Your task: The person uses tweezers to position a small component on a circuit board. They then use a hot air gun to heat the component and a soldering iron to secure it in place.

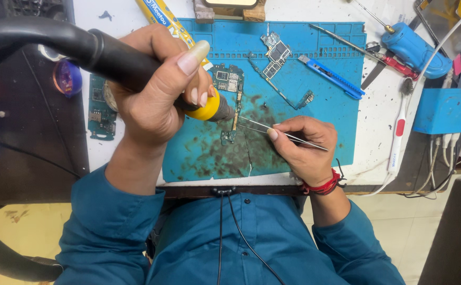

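1. Left hand [156, 89] grips black hot-air handle [109, 55], yellow collar above green circuit board [229, 87].
2. Right hand [304, 145] pinches tweezers [286, 134], tips at the board.
3. Blue mat [315, 105]; yellow lettered tube [162, 16] at its top-left edge.

I see my left hand [156, 95] gripping the black hot-air wand [135, 66], its nozzle just above the circuit board [230, 92], while my right hand [304, 148] pinches tweezers [272, 129] beside it.

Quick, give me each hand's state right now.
Left hand: closed around the black-handled, yellow-collared hot-air tool.
Right hand: fingers pinching thin metal tweezers.
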